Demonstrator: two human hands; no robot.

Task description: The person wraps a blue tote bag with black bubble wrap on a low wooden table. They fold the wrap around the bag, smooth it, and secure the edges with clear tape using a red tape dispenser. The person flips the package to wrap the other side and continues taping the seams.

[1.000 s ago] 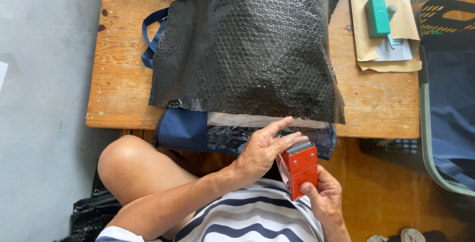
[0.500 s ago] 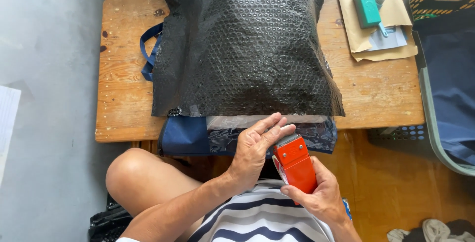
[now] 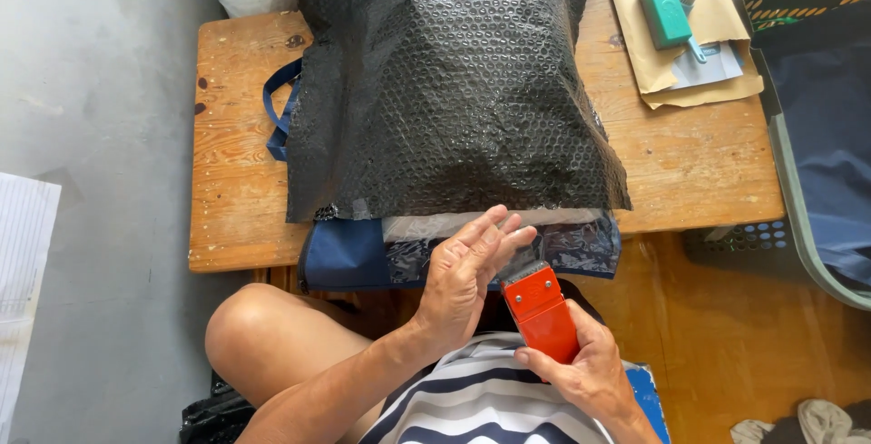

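A right hand (image 3: 581,367) grips an orange handheld tape dispenser (image 3: 541,310) — the left hand (image 3: 467,267), fingers spread, touches its toothed end — below black bubble wrap (image 3: 454,90) on a wooden surface (image 3: 699,163).

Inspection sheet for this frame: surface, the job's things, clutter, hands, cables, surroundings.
Surface: wooden table, worn and speckled.
Job's things: orange tape dispenser; black bubble wrap over a navy bag.
Clutter: green block and grey tool on a brown envelope.
Hands: right hand grips the dispenser; left hand open, fingers at its toothed end.
Cables: nothing seen.
Surroundings: grey floor, basket at right, bare knee.
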